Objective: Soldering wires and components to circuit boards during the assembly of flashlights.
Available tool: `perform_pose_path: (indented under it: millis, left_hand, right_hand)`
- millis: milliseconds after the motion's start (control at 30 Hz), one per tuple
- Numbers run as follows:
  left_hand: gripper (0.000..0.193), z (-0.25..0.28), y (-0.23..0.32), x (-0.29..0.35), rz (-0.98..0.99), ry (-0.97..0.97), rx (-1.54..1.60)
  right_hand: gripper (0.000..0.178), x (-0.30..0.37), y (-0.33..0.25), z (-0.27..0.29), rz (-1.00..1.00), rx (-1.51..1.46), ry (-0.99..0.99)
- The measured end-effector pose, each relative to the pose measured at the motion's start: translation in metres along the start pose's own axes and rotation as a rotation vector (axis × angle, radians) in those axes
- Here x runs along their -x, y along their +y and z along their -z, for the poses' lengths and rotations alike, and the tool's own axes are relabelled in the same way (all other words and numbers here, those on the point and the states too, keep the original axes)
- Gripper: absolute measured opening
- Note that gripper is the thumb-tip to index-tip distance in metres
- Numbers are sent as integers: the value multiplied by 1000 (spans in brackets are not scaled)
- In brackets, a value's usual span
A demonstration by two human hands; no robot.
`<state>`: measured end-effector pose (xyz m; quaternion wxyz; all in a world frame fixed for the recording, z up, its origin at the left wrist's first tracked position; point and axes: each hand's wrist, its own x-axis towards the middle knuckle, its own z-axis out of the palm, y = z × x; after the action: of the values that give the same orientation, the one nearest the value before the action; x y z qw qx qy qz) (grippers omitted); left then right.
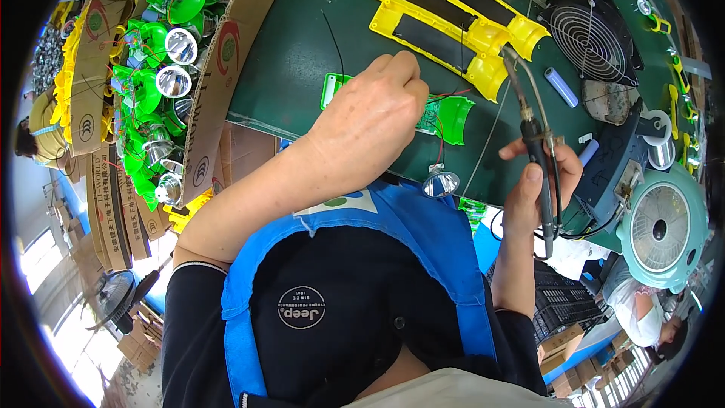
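Two silvery reflectors point(174, 81) shine most plainly at me from the cardboard box point(249, 11) at my far left; more sit among its green shells, too crowded for me to count. Next comes my left hand point(370, 109), fingers curled down over the middle of one green housing point(455, 118) on the worktop point(291, 45). My fingertips are hidden beneath it, so I cannot tell whether they pinch anything. One circuit board point(430, 116) shows just right of my knuckles, and thin wires lead down to one loose reflector point(440, 183) at the near edge. Beyond lie yellow shells point(425, 36), at least three, some cut off by the view. My right hand point(521, 200) is loosely closed around the handle of one soldering iron point(538, 170); its tip points away from me, over a yellow shell's end, touching or not I can't say. I judge the step in hand to be wiring at the board; the next move would call for steady wires and a careful tip. Further right are two blue cells point(561, 88), one black fan point(591, 34), one solder spool point(660, 140) and one teal fan point(658, 229).
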<state>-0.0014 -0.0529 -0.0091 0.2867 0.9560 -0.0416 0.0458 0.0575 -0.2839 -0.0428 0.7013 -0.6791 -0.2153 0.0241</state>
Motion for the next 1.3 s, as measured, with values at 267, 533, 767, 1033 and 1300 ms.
perform_pose_path:
  millis: [267,533,767,1033,1300]
  left_hand:
    - [14,19,-20,11,48,-68,156]
    - [16,5,-26,-31,395,14,927]
    - [17,5,-29,-15,435,94,1199]
    - [11,-7,-20,-25,368,115,1102]
    - [10,8,-28,-16,288,139,510]
  right_hand:
    - [37,-32,12,-13,152,15,-98]
    - [43,-67,41,-38,453,330,-277]
    - [38,-28,30,3,510,492,-272]
    - [34,-11,32,8,361,316,-168]
    - [31,-15,1,21,-4,104,-37]
